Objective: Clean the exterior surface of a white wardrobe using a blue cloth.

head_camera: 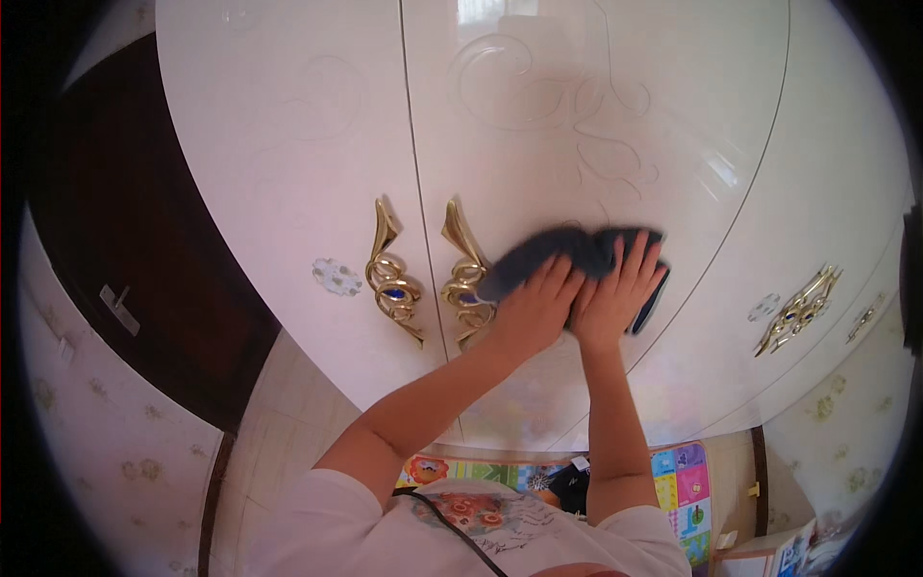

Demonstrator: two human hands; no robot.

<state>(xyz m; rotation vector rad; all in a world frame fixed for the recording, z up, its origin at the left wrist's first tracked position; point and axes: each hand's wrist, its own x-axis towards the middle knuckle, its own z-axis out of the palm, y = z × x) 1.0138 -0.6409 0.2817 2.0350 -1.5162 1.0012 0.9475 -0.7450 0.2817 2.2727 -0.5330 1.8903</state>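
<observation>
Both hands press a dark blue cloth (pixel 537 256) flat against a glossy white wardrobe door (pixel 519 166). My left hand (pixel 541 306) lies on the lower left part of the cloth, its fingertips over the fabric. Close beside it, my right hand (pixel 616 296) rests with fingers pointing up and slightly apart over the cloth. Folds bunch up between and above the hands. Just left of the cloth is a gold handle (pixel 456 231) with a blue stone, partly covered by my left hand and the cloth. Carved scrolls (pixel 497 83) run across the door above.
A matching gold handle (pixel 384 238) and a floral sticker (pixel 337 277) are on the neighbouring door. More handles (pixel 799 310) show at right. A dark door (pixel 137 216) stands left. Below are a colourful play mat (pixel 692 476), a black item (pixel 572 490) and a small cabinet (pixel 750 562).
</observation>
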